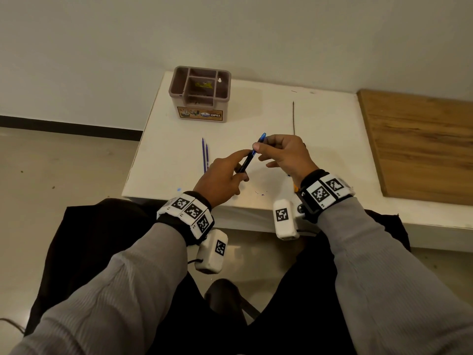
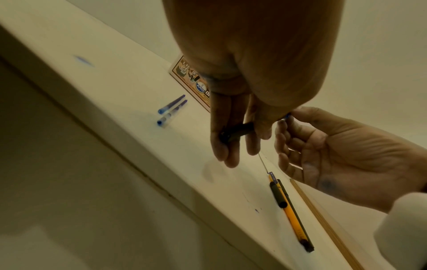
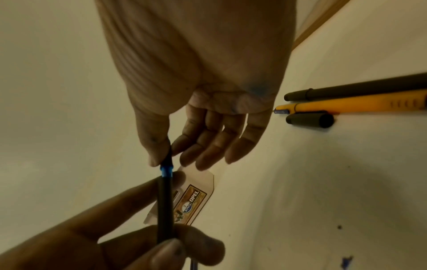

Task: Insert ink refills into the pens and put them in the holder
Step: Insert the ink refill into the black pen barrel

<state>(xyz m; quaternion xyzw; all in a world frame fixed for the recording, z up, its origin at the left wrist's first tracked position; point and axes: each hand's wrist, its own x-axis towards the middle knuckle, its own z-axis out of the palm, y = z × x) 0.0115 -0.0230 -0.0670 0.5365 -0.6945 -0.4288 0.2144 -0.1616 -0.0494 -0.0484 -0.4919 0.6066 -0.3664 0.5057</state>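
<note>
Centre of the head view: both hands are meeting above the white worktop point(image 1: 320, 160), sharing one pen point(image 1: 246, 161).

Left hand point(image 1: 221, 180) is gripping the pen's dark barrel, fingers point(image 3: 161, 254) curled round it, index finger lying along the barrel toward the tip. Right hand point(image 1: 284, 155) is pinching the blue part of the pen near its upper end between thumb point(image 3: 153, 144) and forefinger; the other fingers are spreading loosely apart, holding nothing. The pen is tilting, blue end up and toward the upper right.

Two blue refills point(image 1: 204, 156) are lying side by side on the worktop, just left of the left hand, pointing toward the holder. The holder point(image 1: 201, 94), a beige box with several compartments and a printed label, is standing at the worktop's far left corner, well apart from the hands.

In the right wrist view, right edge: a yellow pen point(image 3: 355, 106) is lying between a long dark pen point(image 3: 360, 90) and a short dark cap point(image 3: 309, 120). A wooden board point(image 1: 419, 144) is sitting at the right of the head view.
</note>
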